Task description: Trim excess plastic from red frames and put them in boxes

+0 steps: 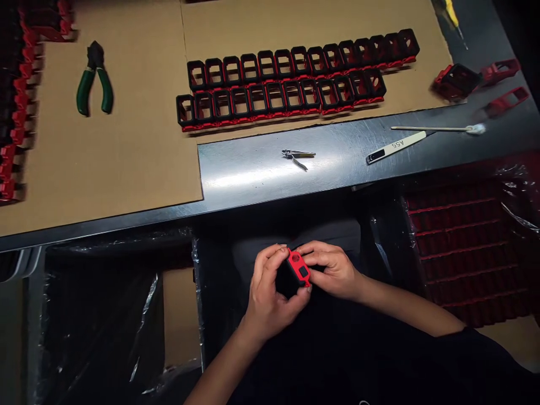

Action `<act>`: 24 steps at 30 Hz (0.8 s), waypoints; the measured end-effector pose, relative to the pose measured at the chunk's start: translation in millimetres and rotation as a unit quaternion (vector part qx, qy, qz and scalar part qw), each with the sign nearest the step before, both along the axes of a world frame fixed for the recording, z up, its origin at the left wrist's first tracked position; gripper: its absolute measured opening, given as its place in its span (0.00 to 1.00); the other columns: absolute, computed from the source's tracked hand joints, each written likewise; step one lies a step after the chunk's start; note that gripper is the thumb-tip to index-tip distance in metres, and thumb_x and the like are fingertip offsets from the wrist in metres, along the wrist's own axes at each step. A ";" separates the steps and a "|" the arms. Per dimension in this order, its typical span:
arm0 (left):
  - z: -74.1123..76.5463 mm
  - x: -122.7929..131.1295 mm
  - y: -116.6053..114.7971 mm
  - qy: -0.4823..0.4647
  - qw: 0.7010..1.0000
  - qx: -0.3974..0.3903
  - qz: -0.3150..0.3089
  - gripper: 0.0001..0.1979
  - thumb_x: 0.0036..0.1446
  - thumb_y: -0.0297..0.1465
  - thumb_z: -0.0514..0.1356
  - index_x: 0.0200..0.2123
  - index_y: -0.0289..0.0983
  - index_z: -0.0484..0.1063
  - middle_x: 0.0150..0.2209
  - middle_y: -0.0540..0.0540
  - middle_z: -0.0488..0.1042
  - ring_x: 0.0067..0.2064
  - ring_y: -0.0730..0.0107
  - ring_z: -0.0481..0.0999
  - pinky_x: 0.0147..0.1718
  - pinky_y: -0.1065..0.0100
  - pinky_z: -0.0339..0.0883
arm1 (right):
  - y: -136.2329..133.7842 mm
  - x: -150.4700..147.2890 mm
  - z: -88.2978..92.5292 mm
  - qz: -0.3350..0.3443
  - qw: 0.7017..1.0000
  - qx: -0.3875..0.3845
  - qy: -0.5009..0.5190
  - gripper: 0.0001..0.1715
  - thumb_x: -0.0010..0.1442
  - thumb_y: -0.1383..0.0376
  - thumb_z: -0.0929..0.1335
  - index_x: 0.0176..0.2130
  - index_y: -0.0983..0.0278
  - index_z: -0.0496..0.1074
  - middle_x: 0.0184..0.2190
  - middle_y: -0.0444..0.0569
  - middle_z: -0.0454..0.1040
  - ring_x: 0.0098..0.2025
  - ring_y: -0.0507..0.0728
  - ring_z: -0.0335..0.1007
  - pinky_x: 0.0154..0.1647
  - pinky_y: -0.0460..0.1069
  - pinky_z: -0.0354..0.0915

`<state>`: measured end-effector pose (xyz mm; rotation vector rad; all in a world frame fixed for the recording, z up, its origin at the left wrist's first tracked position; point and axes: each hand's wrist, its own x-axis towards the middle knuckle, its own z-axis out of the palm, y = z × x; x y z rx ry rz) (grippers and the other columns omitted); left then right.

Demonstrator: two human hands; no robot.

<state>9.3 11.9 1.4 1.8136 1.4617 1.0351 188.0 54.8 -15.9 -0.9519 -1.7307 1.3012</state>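
Observation:
A red and black plastic frame [298, 266] is held over my lap, its red side with a round hole and a dark square opening turned up. My left hand [270, 287] grips it by its two ends, thumb at the near end and fingers at the far one. From the right, my right hand [333, 269] pinches the same piece along its side. Beyond my hands, a nail clipper [298, 157] lies on the metal table edge. Two rows of similar frames [276, 95] stand on the cardboard behind it.
Green-handled cutting pliers [96, 79] lie on the cardboard [139, 146]. At right on the metal table are tweezers marked A55 [396, 147], a cotton swab [434, 129], loose red parts [506, 101] and a yellow-handled tool [452, 14]. A plastic-lined box with stacked red parts [464, 247] stands below right.

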 end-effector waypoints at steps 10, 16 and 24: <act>-11.1 0.2 -2.0 0.047 0.996 0.081 0.007 0.36 0.55 0.28 0.63 0.65 0.38 0.55 0.54 0.35 0.68 0.54 0.53 0.74 0.48 0.52 0.77 | 2.2 4.1 4.5 -0.034 0.998 -0.056 0.015 0.18 0.60 0.76 0.65 0.39 0.58 0.82 0.42 0.48 0.83 0.44 0.56 0.81 0.48 0.53 0.77; -12.1 0.0 -1.8 0.045 0.996 0.077 0.006 0.36 0.54 0.28 0.63 0.64 0.39 0.56 0.54 0.35 0.69 0.53 0.51 0.75 0.48 0.49 0.76 | 0.0 6.0 12.6 -0.037 0.975 -0.207 0.064 0.14 0.61 0.72 0.66 0.42 0.60 0.80 0.39 0.48 0.82 0.38 0.54 0.80 0.42 0.51 0.76; -18.9 -1.5 -4.3 -0.041 0.999 0.004 0.005 0.36 0.54 0.29 0.65 0.64 0.41 0.56 0.57 0.35 0.69 0.58 0.51 0.72 0.53 0.46 0.74 | -2.1 5.9 21.4 0.014 0.937 -0.328 0.119 0.12 0.63 0.63 0.70 0.45 0.64 0.77 0.31 0.47 0.79 0.29 0.51 0.74 0.35 0.48 0.73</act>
